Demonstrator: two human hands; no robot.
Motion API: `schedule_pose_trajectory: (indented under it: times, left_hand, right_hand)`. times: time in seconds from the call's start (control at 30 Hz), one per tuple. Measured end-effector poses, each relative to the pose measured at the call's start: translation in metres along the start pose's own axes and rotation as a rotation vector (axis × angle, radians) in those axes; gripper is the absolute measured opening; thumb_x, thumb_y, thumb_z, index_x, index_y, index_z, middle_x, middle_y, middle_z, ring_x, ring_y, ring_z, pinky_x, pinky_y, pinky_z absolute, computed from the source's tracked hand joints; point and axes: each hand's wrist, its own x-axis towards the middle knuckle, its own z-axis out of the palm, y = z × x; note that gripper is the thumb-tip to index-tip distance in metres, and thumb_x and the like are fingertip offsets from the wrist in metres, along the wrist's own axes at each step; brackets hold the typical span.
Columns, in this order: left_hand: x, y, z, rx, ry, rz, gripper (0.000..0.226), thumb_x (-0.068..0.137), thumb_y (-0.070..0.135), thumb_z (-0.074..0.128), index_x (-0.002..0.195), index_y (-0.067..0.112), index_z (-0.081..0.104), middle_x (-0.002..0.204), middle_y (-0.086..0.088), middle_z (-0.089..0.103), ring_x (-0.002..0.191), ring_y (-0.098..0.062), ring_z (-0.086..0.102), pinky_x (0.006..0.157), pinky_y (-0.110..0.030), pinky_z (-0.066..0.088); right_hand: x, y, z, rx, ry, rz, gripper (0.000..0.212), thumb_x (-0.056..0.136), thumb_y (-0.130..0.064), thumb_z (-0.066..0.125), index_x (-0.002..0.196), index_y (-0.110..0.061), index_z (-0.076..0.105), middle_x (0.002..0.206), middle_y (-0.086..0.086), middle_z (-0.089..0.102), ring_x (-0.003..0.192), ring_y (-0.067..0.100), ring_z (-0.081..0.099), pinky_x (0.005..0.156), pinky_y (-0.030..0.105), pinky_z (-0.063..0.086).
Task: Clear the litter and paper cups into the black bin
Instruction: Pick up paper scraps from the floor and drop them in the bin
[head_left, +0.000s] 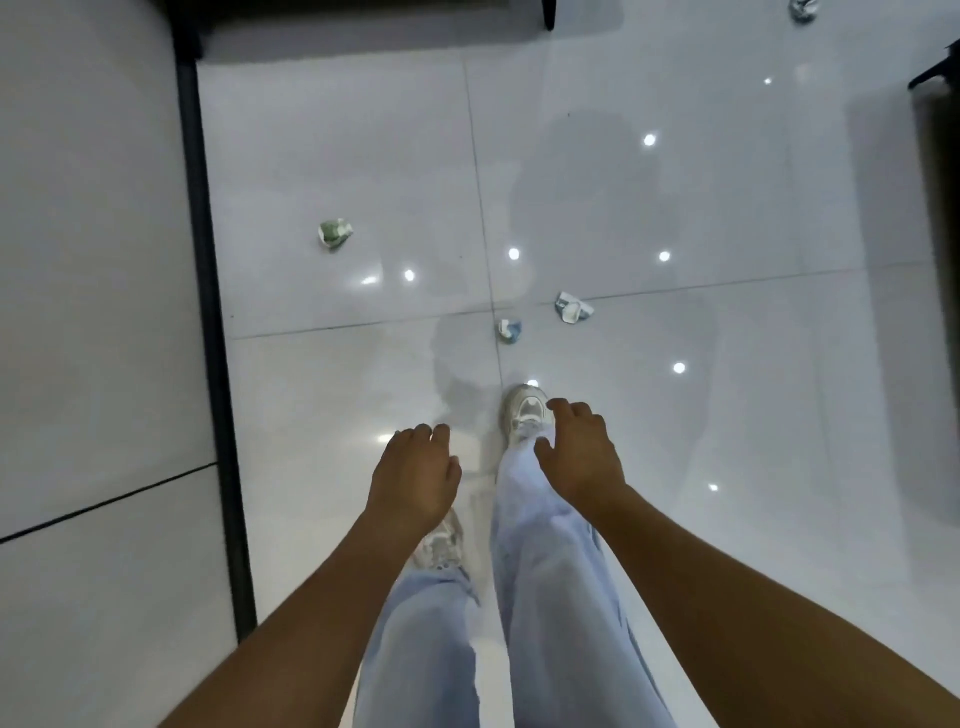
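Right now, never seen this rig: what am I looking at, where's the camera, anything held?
No machine here: a person wears one wide-angle camera on the head, looking down at their own arms, jeans and white sneakers. The left hand and right hand hang forward with loosely curled fingers, holding nothing. On the glossy white tiled floor lie crumpled paper cups: one to the left, two near the tile joint ahead of the feet, and another crumpled piece at the far top right. The bright dots are ceiling-light reflections. No black bin is identifiable in view.
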Motion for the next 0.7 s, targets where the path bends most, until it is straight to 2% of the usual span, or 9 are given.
schedule_pose_trajectory:
  times: [0.13, 0.37, 0.53, 0.7]
  left_hand:
    - [0.053, 0.018, -0.019, -0.035, -0.006, -0.060, 0.036, 0.097, 0.030, 0.038, 0.126, 0.011, 0.048, 0.113, -0.007, 0.058, 0.103, -0.024, 0.054, 0.087, -0.031, 0.041]
    - [0.145, 0.027, -0.029, -0.096, -0.008, -0.025, 0.037, 0.098, 0.029, 0.039, 0.128, 0.011, 0.048, 0.117, -0.007, 0.057, 0.108, -0.022, 0.052, 0.090, -0.031, 0.042]
    - [0.219, 0.000, -0.012, -0.121, -0.030, -0.032, 0.036, 0.096, 0.027, 0.044, 0.128, 0.011, 0.048, 0.117, -0.009, 0.057, 0.105, -0.026, 0.053, 0.085, -0.035, 0.045]
    - [0.322, -0.030, 0.040, -0.123, -0.051, -0.001, 0.039, 0.096, 0.029, 0.043, 0.131, 0.013, 0.046, 0.124, -0.008, 0.054, 0.113, -0.025, 0.049, 0.085, -0.034, 0.042]
  right_hand:
    - [0.050, 0.015, -0.028, -0.012, -0.040, 0.013, 0.047, 0.096, -0.025, 0.049, 0.140, -0.016, 0.037, 0.134, 0.009, 0.045, 0.120, 0.026, 0.044, 0.094, 0.036, 0.044]
    - [0.151, 0.026, -0.033, -0.001, -0.076, 0.036, 0.047, 0.095, -0.020, 0.049, 0.139, -0.013, 0.036, 0.134, 0.011, 0.044, 0.120, 0.027, 0.043, 0.091, 0.037, 0.044]
    - [0.229, 0.030, 0.015, 0.141, -0.062, 0.100, 0.048, 0.090, -0.014, 0.053, 0.136, -0.011, 0.039, 0.130, 0.011, 0.046, 0.117, 0.028, 0.043, 0.087, 0.034, 0.042]
    - [0.325, 0.050, 0.097, 0.207, -0.045, 0.177, 0.054, 0.089, -0.018, 0.058, 0.138, -0.013, 0.036, 0.133, 0.010, 0.043, 0.117, 0.027, 0.043, 0.081, 0.029, 0.037]
